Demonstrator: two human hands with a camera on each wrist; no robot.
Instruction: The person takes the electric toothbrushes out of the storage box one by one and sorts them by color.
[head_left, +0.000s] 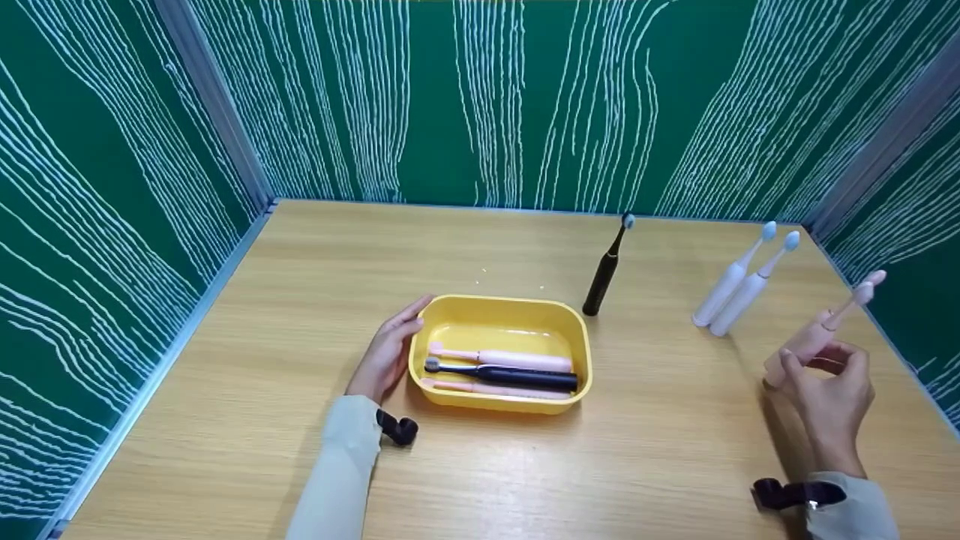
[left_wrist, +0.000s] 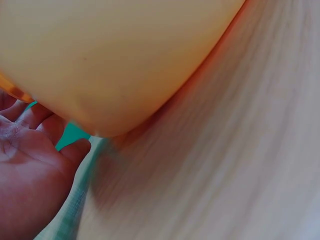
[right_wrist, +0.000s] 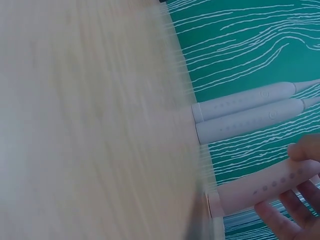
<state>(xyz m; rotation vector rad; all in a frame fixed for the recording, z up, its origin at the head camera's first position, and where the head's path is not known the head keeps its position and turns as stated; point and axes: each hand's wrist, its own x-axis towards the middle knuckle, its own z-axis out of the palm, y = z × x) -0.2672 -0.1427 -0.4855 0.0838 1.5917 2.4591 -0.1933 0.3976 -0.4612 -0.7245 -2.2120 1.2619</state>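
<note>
My right hand point(head_left: 836, 394) grips a pink electric toothbrush point(head_left: 802, 346) at the right of the table, thumb on one side and fingers on the other. Its handle is upright with the base near the tabletop; a second brush head shows close behind, its handle hidden. In the right wrist view, a row of marks runs along the pink handle point(right_wrist: 265, 187). My left hand point(head_left: 386, 352) rests against the left side of a yellow box point(head_left: 499, 406), fingers fairly straight. Inside the box lie a black toothbrush point(head_left: 529, 376) and two pink toothbrushes point(head_left: 525, 361).
Two white electric toothbrushes point(head_left: 739, 304) stand side by side, left of my right hand. A black toothbrush point(head_left: 602, 281) stands upright behind the box's right corner. Green panels with white lines point(head_left: 431, 97) border the wooden table point(head_left: 330, 255) at the back and sides.
</note>
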